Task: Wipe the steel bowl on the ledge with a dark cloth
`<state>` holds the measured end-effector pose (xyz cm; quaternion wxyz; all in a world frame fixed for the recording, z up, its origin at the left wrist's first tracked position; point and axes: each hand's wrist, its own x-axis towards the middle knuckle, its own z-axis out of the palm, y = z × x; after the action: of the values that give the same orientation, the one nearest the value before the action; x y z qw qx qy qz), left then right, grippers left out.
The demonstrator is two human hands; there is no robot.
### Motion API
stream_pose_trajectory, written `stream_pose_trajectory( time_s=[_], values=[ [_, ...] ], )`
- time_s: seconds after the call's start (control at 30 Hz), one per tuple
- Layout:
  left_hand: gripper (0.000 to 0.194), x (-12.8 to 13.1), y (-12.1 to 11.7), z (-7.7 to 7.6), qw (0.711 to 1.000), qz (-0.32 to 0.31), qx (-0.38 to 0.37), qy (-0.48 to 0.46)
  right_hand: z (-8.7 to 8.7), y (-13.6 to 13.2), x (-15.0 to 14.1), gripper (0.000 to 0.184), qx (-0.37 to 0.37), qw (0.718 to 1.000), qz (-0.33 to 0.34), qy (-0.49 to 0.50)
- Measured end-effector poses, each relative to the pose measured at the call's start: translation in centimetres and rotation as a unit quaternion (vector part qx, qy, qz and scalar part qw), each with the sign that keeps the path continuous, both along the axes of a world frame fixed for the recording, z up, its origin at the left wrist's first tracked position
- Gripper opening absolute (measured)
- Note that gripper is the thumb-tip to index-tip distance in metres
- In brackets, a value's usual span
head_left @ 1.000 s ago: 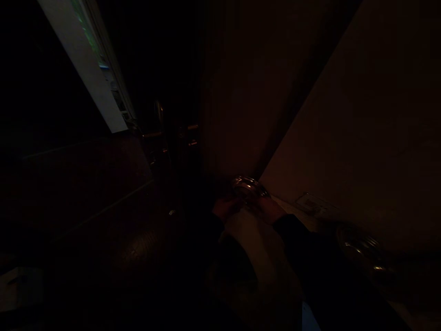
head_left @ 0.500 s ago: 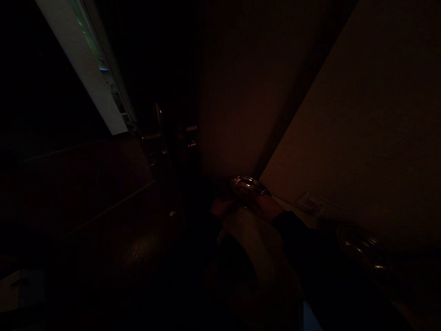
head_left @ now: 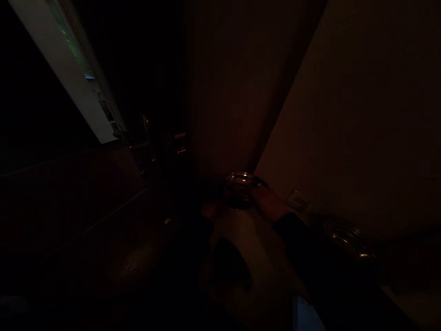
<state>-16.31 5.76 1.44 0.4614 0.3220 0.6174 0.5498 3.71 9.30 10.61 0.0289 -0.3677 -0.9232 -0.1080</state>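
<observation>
The place is very dark, and many things show only by their shine. A round metal piece (head_left: pixel 237 176) is near the middle, in front of the corner where the wall (head_left: pixel 358 119) begins. The right hand (head_left: pixel 269 203) comes to it from the right, and its fingers lie over the right side of the piece; I cannot tell if they close firmly on it. The left hand (head_left: pixel 210 209) is just beside the lower left of the piece, almost lost in shadow, so the state of its fingers I cannot tell. Below the piece is a pale surface (head_left: pixel 243 226) with a dark rounded patch (head_left: pixel 231 263). Farther right is another shiny piece (head_left: pixel 346 239), beyond the right sleeve (head_left: pixel 310 257), and a small plate (head_left: pixel 299 200) is at the wall.
</observation>
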Motion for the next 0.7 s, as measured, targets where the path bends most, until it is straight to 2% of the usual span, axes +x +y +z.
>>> stream_pose_trajectory(
  time_s=[0.17,0.23,0.3,0.4,0.5,0.7],
  values=[
    [0.037,1.8,-1.5,3.0,0.999,-0.003,-0.008,-0.031,0.4,-3.4,3.2,0.026,0.038,0.998,0.041,0.004],
    [0.045,3.3,-2.5,4.3,0.994,-0.037,-0.006,-0.105,-0.2,-5.3,4.7,0.027,0.042,0.996,0.071,0.015],
    [0.049,4.8,-3.4,5.1,0.990,-0.102,-0.005,-0.093,-1.3,-7.4,6.3,0.028,0.052,0.994,0.094,0.029],
    [0.048,6.8,-4.4,5.2,0.985,-0.167,-0.004,-0.033,-3.0,-10.2,8.6,0.029,0.056,0.993,0.096,0.031],
    [0.037,8.5,-4.7,4.6,0.976,-0.216,-0.026,0.018,-4.4,-12.3,10.5,0.029,0.026,0.995,0.078,0.048],
    [0.031,11.3,-3.7,3.3,0.945,-0.299,-0.028,0.128,-6.5,-13.1,12.8,0.025,-0.007,0.999,0.025,0.044]
  ],
)
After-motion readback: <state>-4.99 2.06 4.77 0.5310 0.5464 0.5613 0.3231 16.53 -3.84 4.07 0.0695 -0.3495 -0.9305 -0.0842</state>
